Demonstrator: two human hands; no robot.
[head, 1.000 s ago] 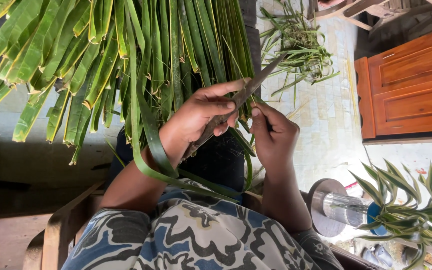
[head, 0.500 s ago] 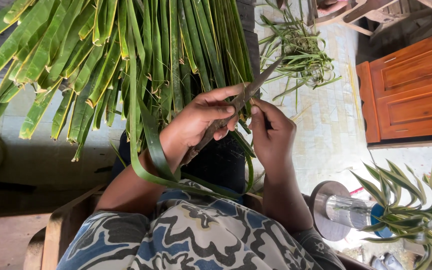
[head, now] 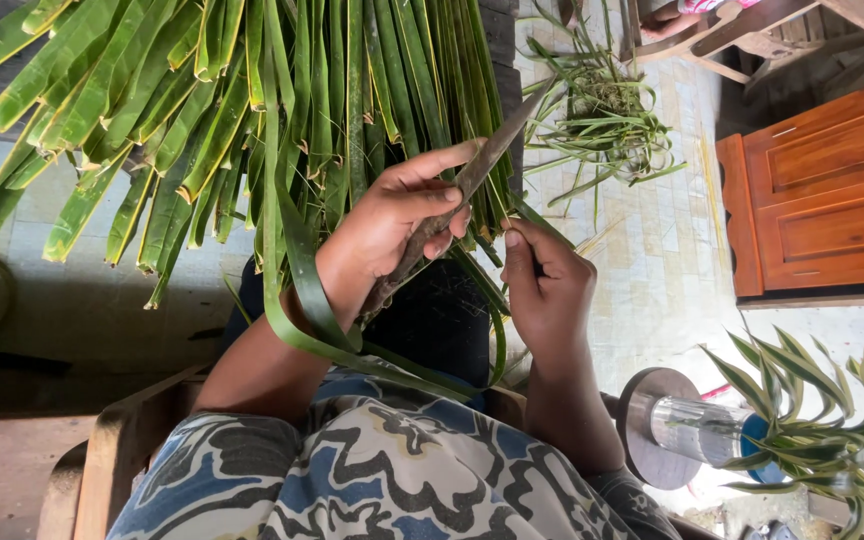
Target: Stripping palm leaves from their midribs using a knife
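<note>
Knife (head: 457,195) gripped in left hand (head: 392,225); right hand (head: 547,285) pinches leaf strip (head: 527,215); clear vase (head: 697,430) holds plant (head: 832,420).

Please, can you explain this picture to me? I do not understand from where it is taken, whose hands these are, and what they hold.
A camera on a person's head looks down at their own two bare hands. The left hand grips a long dark knife. The right hand pinches a green leaf strip that loops round the left wrist. Above lies a bundle of long green palm leaves. On the tiled floor are leaf trimmings, beside a wooden cabinet and a potted plant.
</note>
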